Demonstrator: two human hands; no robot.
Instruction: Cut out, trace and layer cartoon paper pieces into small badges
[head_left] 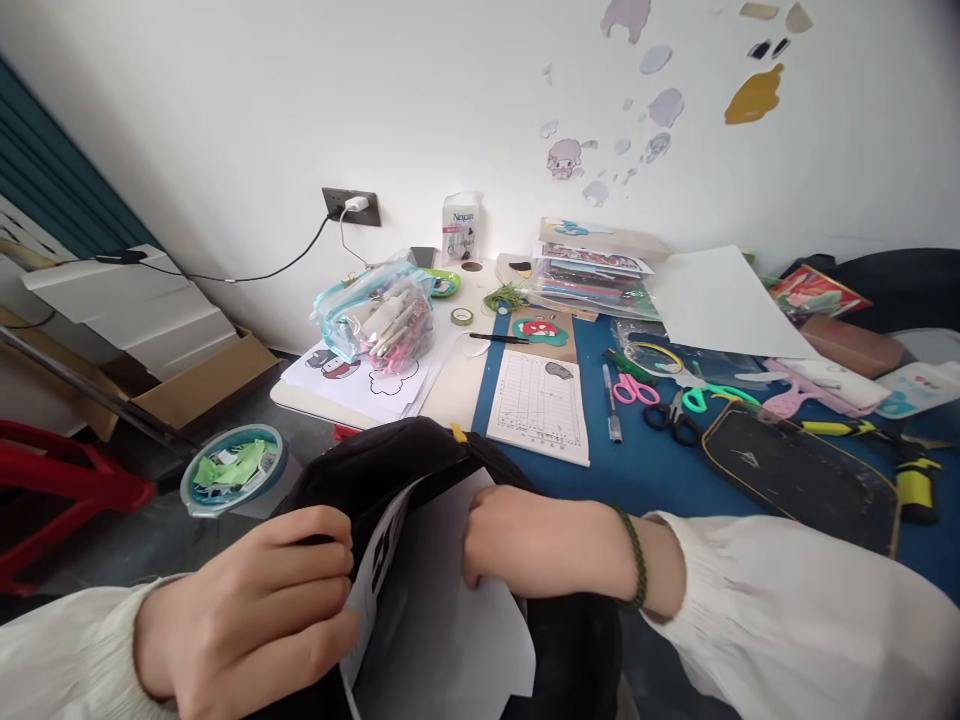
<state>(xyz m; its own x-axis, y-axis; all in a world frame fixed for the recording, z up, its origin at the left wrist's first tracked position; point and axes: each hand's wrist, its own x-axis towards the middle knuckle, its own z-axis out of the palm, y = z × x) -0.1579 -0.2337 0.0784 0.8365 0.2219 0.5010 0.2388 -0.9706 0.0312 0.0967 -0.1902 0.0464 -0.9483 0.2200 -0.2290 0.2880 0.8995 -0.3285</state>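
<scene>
My left hand (255,605) grips the near edge of a black bag (390,460) on my lap, fingers curled over the fabric and the edge of a white paper sheet (442,630). My right hand (525,540), with a green bead bracelet at the wrist, pinches the top of that sheet, which sticks out of the bag's opening. The sheet shows black print along its left edge. Both sleeves are white.
On the blue table (652,470) lie several scissors (637,388), a pen (611,405), a printed form (540,405), a black pencil case (795,470), a clear pouch of pens (382,320) and stacked papers (592,270). A bin with green scraps (232,468) stands left.
</scene>
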